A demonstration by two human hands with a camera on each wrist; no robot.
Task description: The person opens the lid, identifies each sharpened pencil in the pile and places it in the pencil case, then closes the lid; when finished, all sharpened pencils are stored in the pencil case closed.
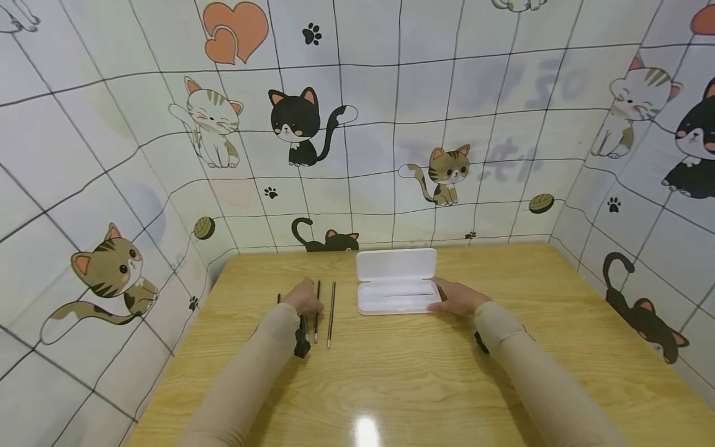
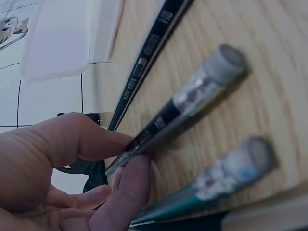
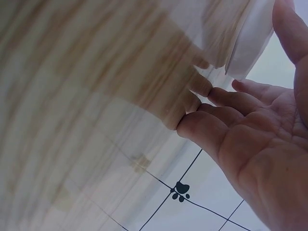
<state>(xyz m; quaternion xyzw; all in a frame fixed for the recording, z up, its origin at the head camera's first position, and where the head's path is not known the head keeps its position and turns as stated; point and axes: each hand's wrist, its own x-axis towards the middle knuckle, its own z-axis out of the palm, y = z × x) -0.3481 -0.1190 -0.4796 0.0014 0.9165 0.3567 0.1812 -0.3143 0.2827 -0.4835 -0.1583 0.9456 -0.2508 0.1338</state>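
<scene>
In the head view, the left hand (image 1: 303,298) is over a group of pencils left of the case. Its thumb and a finger pinch a dark pencil (image 2: 166,113) with a metal band and eraser end, in the left wrist view. A black lettered pencil (image 2: 137,72) lies on one side of it and a green pencil (image 2: 192,199) on the other. The white case (image 1: 399,304) lies with its lid raised. The right hand (image 1: 460,298) holds the case's right end, thumb at the front corner; in the right wrist view several fingertips (image 3: 195,122) touch the table.
The wooden table (image 1: 391,366) meets a cat-patterned cloth wall (image 1: 368,186) at the back, with more of the cloth at both sides. Another pencil (image 1: 331,315) lies between the left hand and the case.
</scene>
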